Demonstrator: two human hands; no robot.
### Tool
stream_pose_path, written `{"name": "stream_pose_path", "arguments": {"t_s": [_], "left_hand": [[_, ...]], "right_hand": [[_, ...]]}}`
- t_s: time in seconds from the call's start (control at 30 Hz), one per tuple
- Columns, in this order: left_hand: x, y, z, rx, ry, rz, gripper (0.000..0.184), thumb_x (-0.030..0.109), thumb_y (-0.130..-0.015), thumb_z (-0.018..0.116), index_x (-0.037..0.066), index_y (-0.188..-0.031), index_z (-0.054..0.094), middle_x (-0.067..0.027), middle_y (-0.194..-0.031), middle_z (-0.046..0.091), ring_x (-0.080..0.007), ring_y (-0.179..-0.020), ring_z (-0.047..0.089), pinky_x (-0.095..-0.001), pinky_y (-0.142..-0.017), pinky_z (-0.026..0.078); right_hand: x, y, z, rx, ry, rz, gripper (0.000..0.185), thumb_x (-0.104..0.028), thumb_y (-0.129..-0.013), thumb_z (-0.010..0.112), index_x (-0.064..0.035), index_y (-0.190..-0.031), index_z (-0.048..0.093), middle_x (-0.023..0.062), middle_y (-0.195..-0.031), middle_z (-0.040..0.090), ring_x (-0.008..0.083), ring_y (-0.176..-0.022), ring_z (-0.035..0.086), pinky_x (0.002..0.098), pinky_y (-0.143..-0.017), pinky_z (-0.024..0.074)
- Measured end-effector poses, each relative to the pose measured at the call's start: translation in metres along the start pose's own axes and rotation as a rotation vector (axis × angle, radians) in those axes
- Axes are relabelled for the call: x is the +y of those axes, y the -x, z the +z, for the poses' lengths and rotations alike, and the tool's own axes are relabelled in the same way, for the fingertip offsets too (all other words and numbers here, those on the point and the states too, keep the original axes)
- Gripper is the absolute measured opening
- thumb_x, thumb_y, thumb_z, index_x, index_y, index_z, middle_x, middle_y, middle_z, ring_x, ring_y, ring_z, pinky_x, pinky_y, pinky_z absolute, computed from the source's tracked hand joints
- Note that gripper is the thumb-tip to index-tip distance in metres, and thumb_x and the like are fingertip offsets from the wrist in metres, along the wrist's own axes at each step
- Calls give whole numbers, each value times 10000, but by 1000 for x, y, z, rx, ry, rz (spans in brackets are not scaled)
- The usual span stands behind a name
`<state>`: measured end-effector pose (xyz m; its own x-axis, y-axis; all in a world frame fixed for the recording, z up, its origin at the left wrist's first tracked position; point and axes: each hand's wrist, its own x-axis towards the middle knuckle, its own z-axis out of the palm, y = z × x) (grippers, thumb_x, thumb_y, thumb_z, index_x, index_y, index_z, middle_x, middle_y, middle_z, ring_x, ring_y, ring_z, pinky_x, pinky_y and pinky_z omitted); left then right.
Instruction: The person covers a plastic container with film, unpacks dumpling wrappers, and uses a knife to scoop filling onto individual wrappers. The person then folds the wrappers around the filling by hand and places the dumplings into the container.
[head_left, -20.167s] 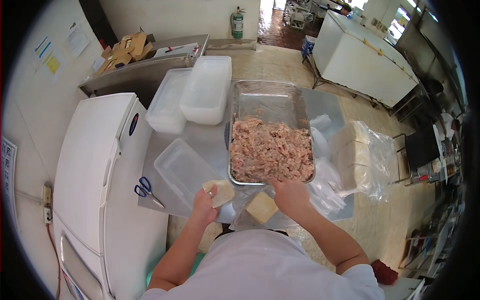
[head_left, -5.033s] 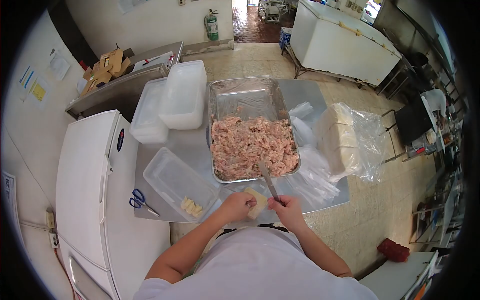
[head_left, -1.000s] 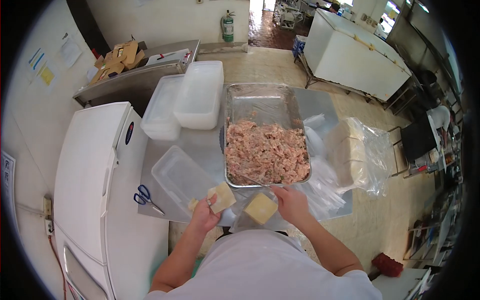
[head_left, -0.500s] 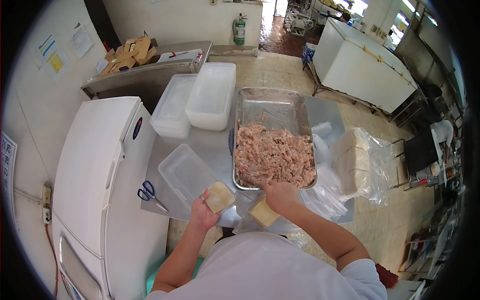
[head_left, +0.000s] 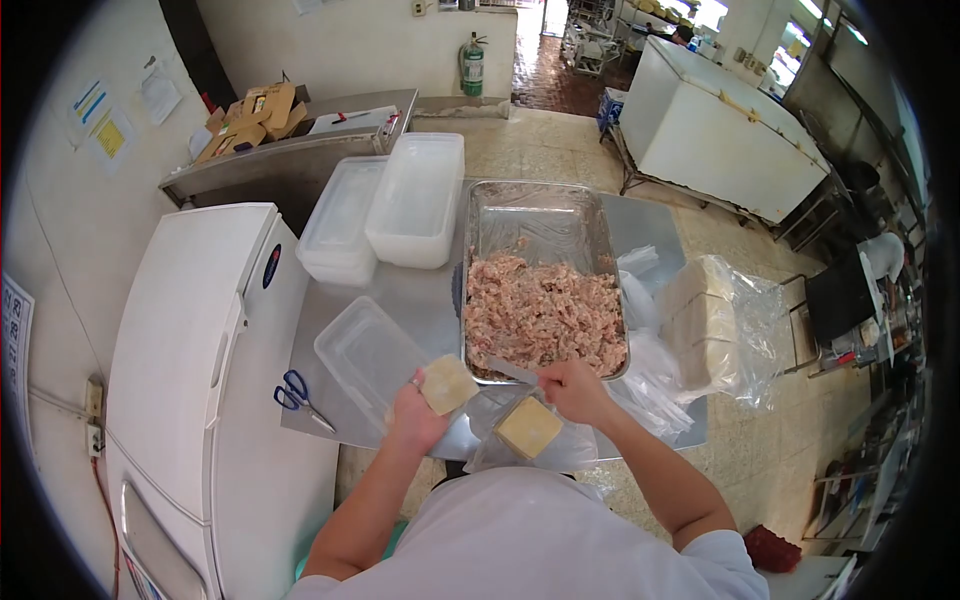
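Observation:
On my left hand (head_left: 418,414) lies a square yellowish wrapper (head_left: 448,385), held at its edge by the fingers. My right hand (head_left: 575,391) grips a flat metal spatula (head_left: 512,371), whose blade is at the near edge of the metal tray (head_left: 540,186). Pinkish minced filling (head_left: 545,312) covers the tray's nearer part. Below my right hand, a stack of square wrappers (head_left: 529,427) rests on clear plastic. The open plastic container (head_left: 367,345) is left of the tray, its near end partly hidden by my left hand.
Blue-handled scissors (head_left: 293,391) lie at the table's left edge. Stacked plastic containers (head_left: 415,200) stand behind, beside a white refrigerator (head_left: 185,340). Right of the tray are plastic bags (head_left: 650,365) and bagged wrapper stacks (head_left: 700,325). A white chest freezer (head_left: 710,130) and a distant person (head_left: 683,36) are farther back.
Since half a second ago, my right hand has drawn slightly right, bringing the spatula blade into view and uncovering more of the wrapper stack. My left hand still holds the wrapper, slightly farther right.

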<state>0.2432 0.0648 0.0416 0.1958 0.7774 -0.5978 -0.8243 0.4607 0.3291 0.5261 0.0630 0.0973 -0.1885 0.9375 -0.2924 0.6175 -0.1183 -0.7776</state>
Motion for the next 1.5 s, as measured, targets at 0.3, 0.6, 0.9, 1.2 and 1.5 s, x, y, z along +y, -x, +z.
{"name": "stream_pose_path", "arguments": {"t_s": [0.3,0.6,0.9,1.2,1.5], "left_hand": [[-19,-30,29,22,228,-10,526,375,-1148,248,-29,-1396,475,-184,-1343,612,-345,-1273,592,-506,-1149,449],[-15,-15,38,-16,17,-7,548,421,-1144,240,-12,-1289,543,-169,-1246,655,-344,-1168,638,-515,-1072,487],[-9,0,51,-146,-40,-2,613,499,-1128,261,-22,-1270,551,-193,-1242,656,-332,-1199,616,-497,-1101,452],[34,17,46,-321,-208,-90,535,347,-1098,425,-68,-1432,485,-181,-1361,629,-335,-1237,619,-470,-1119,465],[21,10,70,-301,-1423,351,272,99,-827,830,50,-1087,764,-56,-994,771,-101,-897,680,-290,-795,534]], "right_hand": [[-1,39,54,382,551,-365,501,-59,-802,689,-213,-1276,739,103,-912,577,287,-851,631,419,-685,532],[-18,41,48,447,601,-505,478,-46,-820,688,-217,-1263,746,68,-876,573,257,-781,627,399,-624,524],[-25,51,41,402,553,-442,518,-44,-765,688,-203,-1256,739,76,-892,589,262,-817,634,413,-653,524],[1,42,58,34,-516,18,381,-87,-981,641,-162,-1348,708,117,-856,670,266,-760,628,337,-713,504],[-22,59,35,196,54,-233,335,-129,-992,647,-244,-1293,739,112,-875,655,284,-801,657,376,-732,525]]}}
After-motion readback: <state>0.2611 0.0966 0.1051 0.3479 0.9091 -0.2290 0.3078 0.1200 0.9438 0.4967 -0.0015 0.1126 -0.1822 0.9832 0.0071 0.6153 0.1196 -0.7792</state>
